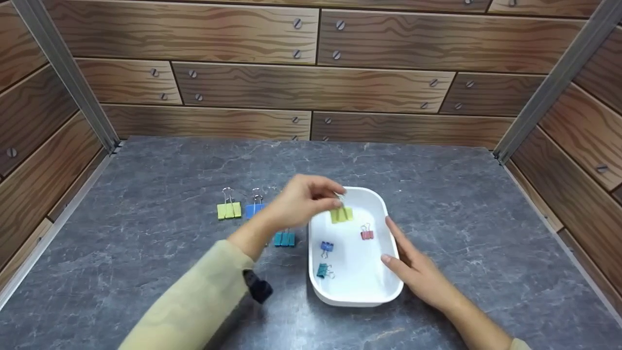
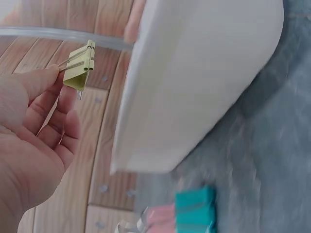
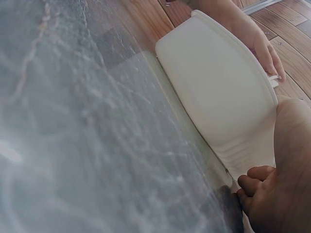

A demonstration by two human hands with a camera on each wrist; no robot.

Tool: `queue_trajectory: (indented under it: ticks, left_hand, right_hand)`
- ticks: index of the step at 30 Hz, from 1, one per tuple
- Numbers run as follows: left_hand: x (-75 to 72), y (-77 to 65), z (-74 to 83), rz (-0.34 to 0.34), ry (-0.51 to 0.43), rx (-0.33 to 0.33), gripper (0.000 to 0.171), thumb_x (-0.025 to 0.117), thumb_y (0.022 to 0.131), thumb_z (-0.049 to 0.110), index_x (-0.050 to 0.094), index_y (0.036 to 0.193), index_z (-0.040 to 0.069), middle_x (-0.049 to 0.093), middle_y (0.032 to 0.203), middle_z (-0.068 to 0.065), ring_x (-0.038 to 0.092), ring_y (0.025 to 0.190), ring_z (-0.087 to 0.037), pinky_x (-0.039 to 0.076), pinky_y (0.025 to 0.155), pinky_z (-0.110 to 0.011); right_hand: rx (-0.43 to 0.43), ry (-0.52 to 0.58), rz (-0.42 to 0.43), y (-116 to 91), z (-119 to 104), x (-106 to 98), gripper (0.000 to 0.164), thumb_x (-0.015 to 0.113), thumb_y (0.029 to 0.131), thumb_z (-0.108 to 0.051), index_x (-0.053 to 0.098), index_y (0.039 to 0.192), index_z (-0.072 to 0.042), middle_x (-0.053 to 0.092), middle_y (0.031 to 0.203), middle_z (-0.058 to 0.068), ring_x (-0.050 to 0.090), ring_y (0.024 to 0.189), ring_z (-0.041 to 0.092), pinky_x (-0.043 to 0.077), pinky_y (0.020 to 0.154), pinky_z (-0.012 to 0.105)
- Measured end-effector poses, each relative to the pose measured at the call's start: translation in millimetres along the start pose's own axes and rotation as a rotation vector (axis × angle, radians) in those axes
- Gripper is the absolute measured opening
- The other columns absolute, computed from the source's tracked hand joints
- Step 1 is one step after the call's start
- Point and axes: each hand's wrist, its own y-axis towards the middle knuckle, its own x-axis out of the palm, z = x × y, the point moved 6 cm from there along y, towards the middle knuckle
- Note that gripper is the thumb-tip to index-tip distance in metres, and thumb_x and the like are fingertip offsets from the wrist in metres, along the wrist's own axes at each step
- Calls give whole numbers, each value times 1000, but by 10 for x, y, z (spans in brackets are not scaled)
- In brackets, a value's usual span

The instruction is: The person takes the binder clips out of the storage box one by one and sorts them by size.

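Head: pinched clip (image 1: 347, 215) above rounded tub (image 1: 359, 279).

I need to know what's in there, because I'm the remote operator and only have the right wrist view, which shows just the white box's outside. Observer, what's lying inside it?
Observer: In the white box lie three binder clips: a small blue clip, a small teal clip and a small red clip.
Operator: I can't make out what's pinched at the far side. What is it?
Observer: The left hand has a yellow clip by its wire handle.
Operator: Any clips outside the box?
Observer: Yes, on the table left of the box, in the head view, are at least another yellow clip, a larger blue clip and a larger teal clip.
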Motion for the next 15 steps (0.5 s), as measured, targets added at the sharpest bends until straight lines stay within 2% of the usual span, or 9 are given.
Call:
queue_trajectory:
  ticks: [3, 7, 12, 15]
  left_hand:
    - [-202, -100, -24, 34, 14, -10, 27, 77, 98, 12, 76, 125, 10, 78, 103, 1, 72, 90, -23, 61, 79, -39]
    - [-474, -274, -107, 90, 42, -23, 26, 77, 98, 13, 77, 124, 10, 78, 105, -1, 70, 86, -22, 60, 73, -36]
    - [-763, -509, -225, 149, 72, -43, 26, 76, 99, 11, 77, 123, 5, 78, 112, -9, 71, 92, -20, 61, 81, -35]
    - [-910, -643, -314, 179, 85, -76, 26, 76, 99, 11, 76, 124, 5, 77, 115, -12, 72, 96, -21, 61, 84, -34]
  right_hand:
    - [10, -4, 0, 1, 6, 4, 77, 64, 108, -30, 19, 171, -32, 30, 170, 16, 45, 147, 34, 52, 101, 27]
    - [10, -22, 4, 8, 9, 7, 77, 64, 108, -30, 19, 171, -32, 29, 171, 16, 43, 148, 35, 50, 102, 24]
    - [13, -27, 7, 3, 13, -1, 77, 64, 108, -28, 19, 171, -33, 29, 171, 16, 42, 149, 35, 49, 102, 23]
    - [9, -26, 10, -6, 13, -9, 77, 64, 108, -28, 19, 171, -32, 28, 171, 16, 41, 149, 35, 49, 102, 23]
